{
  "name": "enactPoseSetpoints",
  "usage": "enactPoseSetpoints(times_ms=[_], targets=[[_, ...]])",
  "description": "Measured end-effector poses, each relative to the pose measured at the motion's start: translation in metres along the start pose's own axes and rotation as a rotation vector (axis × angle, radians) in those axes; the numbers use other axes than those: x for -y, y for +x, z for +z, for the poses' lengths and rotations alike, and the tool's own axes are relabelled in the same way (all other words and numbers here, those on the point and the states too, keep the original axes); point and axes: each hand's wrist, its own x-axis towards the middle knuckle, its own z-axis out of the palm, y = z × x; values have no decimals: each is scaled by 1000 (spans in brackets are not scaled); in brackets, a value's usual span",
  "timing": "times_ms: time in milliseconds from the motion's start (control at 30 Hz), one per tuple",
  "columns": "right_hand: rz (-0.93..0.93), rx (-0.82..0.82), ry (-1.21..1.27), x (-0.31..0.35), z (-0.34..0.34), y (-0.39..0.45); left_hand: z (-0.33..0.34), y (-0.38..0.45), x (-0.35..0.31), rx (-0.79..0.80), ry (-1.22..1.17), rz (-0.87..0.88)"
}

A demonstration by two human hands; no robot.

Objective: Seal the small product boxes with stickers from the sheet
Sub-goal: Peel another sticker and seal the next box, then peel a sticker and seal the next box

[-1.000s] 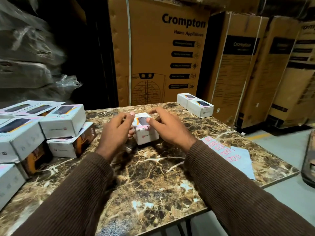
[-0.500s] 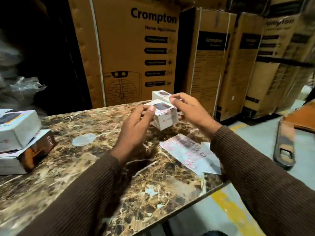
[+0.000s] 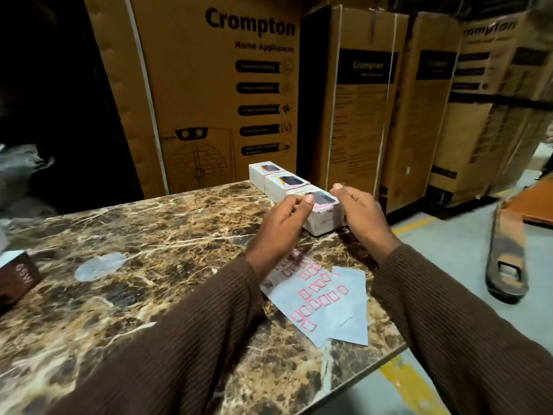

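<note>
A small white product box [image 3: 324, 218] with a pink sticker on its near top edge rests on the marble table [image 3: 149, 235]. It stands at the near end of a row with two similar boxes [image 3: 284, 184]. My left hand [image 3: 281, 223] holds its left end, thumb on the top edge. At its right end my right hand [image 3: 362, 217] curls its fingers round the box. The sticker sheet [image 3: 317, 295], pale with several pink-outlined stickers, lies on the table below my hands near the right edge.
Tall brown Crompton cartons [image 3: 215, 85] stand close behind the table. A dark box [image 3: 15, 277] pokes in at the left edge. A pale patch [image 3: 100, 265] lies on the marble. A pallet jack fork [image 3: 505, 259] lies on the floor at right.
Both hands carried the box from the table's middle up and to the right, then set it down at the end of the row of two boxes. The camera turned right.
</note>
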Motion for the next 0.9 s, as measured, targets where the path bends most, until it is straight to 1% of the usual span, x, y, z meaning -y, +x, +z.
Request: enactPoseSetpoints(times_ms=[133,300,533,900], targets=[[22,17,12,-5,-1,3,0,-2,5,13,25,8],[-27,-83,-97,-6,-7,0,-3,-6,6,38,-3,-16],[-53,-70,-144,-5,-5,-4,-1,-6,2,75,67,0],[-38,-56,-146,-8,-3,-1,-3,-4,5,75,44,-24]])
